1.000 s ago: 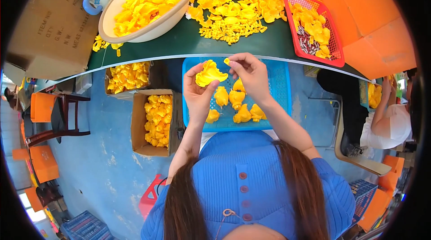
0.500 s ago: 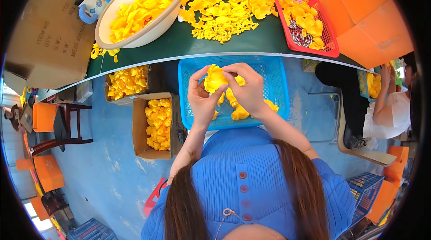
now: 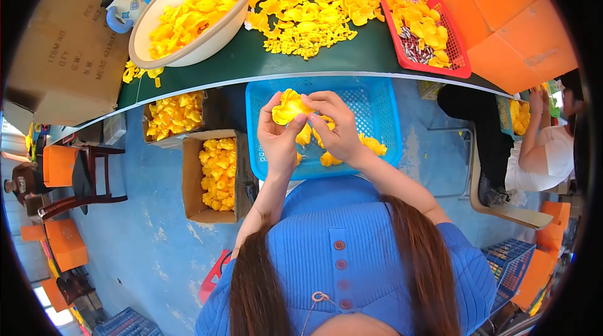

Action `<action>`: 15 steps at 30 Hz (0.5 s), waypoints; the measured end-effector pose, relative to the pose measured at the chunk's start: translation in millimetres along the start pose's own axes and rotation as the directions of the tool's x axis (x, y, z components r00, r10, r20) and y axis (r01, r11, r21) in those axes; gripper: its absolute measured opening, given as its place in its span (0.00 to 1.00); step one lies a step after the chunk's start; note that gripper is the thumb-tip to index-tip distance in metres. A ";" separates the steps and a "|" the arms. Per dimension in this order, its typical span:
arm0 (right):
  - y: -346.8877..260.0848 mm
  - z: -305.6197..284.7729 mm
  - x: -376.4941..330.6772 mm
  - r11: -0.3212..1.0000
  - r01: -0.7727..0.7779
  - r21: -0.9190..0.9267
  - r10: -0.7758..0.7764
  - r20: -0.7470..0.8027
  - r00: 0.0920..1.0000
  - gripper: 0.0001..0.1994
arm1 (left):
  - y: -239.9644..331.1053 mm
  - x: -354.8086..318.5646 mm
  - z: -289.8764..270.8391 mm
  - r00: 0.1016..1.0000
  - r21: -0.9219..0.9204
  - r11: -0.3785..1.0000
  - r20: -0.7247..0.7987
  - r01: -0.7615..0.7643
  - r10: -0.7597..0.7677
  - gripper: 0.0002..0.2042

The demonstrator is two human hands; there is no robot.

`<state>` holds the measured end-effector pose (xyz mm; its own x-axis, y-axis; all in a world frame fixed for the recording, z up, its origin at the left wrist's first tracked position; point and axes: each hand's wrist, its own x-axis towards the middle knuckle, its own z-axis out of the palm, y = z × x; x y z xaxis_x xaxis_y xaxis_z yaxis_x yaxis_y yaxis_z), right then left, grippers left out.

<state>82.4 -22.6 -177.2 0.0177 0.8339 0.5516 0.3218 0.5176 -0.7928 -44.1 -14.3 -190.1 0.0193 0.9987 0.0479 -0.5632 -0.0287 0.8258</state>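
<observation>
Over a blue plastic basket (image 3: 384,107), my two hands hold a curved yellow plastic piece (image 3: 290,106). My left hand (image 3: 276,140) is closed on it, with the fingers behind its left side and the thumb at its lower edge. My right hand (image 3: 339,129) is closed at the piece's right edge, fingertips and thumb pinched there. Whether a smaller part sits between those right fingertips is hidden. Several rounded yellow pieces (image 3: 373,145) lie in the basket below, partly covered by my hands.
On the green table (image 3: 195,75) are a cream bowl (image 3: 217,45) of yellow pieces, a loose yellow pile (image 3: 308,16) and a red basket (image 3: 461,53) with yellow and small metallic parts. Cartons (image 3: 193,201) of yellow pieces stand at left. Another person (image 3: 534,160) sits at right.
The yellow piece has turned in my fingers and shows a different side. My right hand has lowered slightly and shifted left. The whole view has shifted a little.
</observation>
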 end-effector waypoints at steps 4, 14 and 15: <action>1.1 0.0 0.3 0.999 0.041 -0.016 -0.042 -0.015 0.999 0.12 | -0.7 -1.9 3.4 1.000 -0.071 0.997 -0.029 0.003 -0.005 0.25; 18.5 -65.0 46.7 0.959 0.113 -0.259 -0.141 -0.095 0.985 0.10 | 2.8 2.9 1.1 0.999 0.091 0.995 0.032 -0.037 0.035 0.25; 26.6 -86.0 59.7 0.970 0.089 -0.228 -0.135 -0.194 0.972 0.10 | 3.4 3.5 0.7 0.997 0.154 0.986 0.040 -0.071 0.065 0.25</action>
<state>173.4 24.5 -143.1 0.1570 0.7035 0.6932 0.5290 0.5328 -0.6605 -45.4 -10.9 -186.8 0.0156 0.9921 0.1242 -0.4294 -0.1055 0.8969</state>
